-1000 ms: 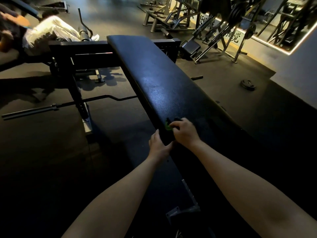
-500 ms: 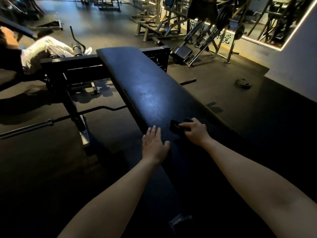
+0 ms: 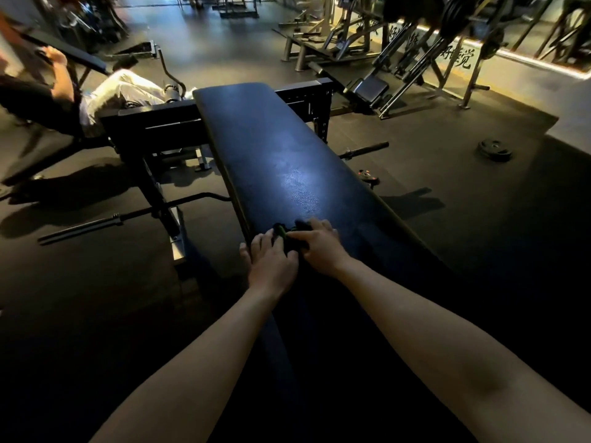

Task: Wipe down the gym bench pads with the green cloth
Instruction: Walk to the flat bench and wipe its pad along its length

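Observation:
A long dark bench pad (image 3: pixel 271 161) runs away from me, with a shiny patch in its middle. The green cloth (image 3: pixel 283 232) lies bunched on the pad near its left edge, mostly hidden under my fingers. My right hand (image 3: pixel 318 247) is closed over the cloth from the right. My left hand (image 3: pixel 271 263) lies beside it at the pad's left edge, its fingertips resting on the cloth. The two hands touch each other.
A barbell (image 3: pixel 96 223) lies on the floor to the left under the bench frame (image 3: pixel 153 129). A person (image 3: pixel 64 94) reclines on another bench at the far left. A weight plate (image 3: pixel 495 149) lies on the floor at right. Machines stand along the back wall.
My right hand has slid the cloth leftward toward the pad's left edge. My left hand, flat on the pad before, now meets it with fingertips on the cloth. The view tilted up.

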### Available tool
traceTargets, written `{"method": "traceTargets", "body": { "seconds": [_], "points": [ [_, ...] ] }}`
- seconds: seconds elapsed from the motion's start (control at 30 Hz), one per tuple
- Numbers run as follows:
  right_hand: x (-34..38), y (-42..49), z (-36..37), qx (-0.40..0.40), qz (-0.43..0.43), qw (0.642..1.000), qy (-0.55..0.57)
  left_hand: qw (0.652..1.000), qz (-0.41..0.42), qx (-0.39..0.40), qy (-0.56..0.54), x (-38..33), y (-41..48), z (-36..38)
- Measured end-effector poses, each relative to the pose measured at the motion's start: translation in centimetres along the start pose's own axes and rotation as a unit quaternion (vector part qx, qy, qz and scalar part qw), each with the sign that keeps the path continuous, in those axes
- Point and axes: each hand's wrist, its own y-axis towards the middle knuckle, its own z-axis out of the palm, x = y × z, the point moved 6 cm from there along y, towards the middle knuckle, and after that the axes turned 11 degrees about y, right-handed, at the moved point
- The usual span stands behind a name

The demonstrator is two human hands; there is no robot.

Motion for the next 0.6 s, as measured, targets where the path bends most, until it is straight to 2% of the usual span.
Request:
{"method": "traceTargets", "body": {
  "seconds": [0.13,0.23,0.47,0.53,0.6],
  "points": [
    [-3.5,-0.8,-3.0,-0.042,0.002,0.998,-0.042,0.999,0.024,0.007,0.047,-3.0,-0.4,0.4],
    [-7.8,-1.7,-5.9,-0.069,0.046,0.996,-0.042,0.997,0.007,0.04,0.059,-4.9,-0.5,1.5],
    [-16.1,-2.8,-11.0,-0.123,0.163,0.978,-0.04,0.997,-0.033,0.027,0.067,-5.5,-0.8,1.5],
    [-15.4,-2.5,-10.7,-0.142,0.156,0.977,-0.027,0.996,-0.048,0.036,0.063,-5.7,-0.5,1.3],
    [-13.0,-1.9,-9.6,-0.124,0.073,0.99,-0.007,0.995,-0.059,0.046,0.066,-6.7,-0.1,1.0]
  ]
}}
